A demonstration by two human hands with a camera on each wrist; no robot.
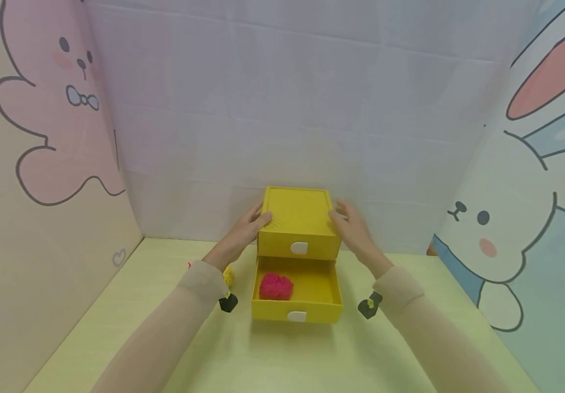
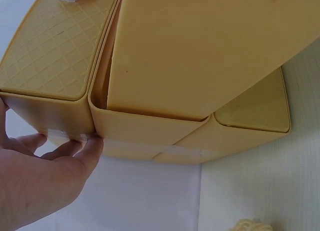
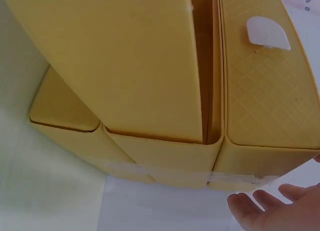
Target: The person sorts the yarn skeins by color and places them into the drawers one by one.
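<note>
A yellow drawer cabinet (image 1: 298, 204) stands against the back wall, three tiers tall in the wrist views. Its top drawer (image 1: 272, 245) is closed, while the middle drawer (image 1: 269, 312) is pulled out toward me. Inside it, on the left, lies a bright pink ruffled ball (image 1: 276, 287). My left hand (image 1: 239, 233) rests on the cabinet's upper left side, thumb at the top edge and fingertips against the side wall (image 2: 65, 116). On the other side, my right hand (image 1: 356, 230) has its thumb at the top right edge; its fingers (image 3: 267, 200) are spread beside the wall.
A small yellow ball (image 1: 229, 276) sits on the pale table (image 1: 282, 360) left of the cabinet, partly hidden by my left wrist. Printed cartoon walls enclose both sides. White handles (image 1: 296, 316) stick out from the drawer fronts.
</note>
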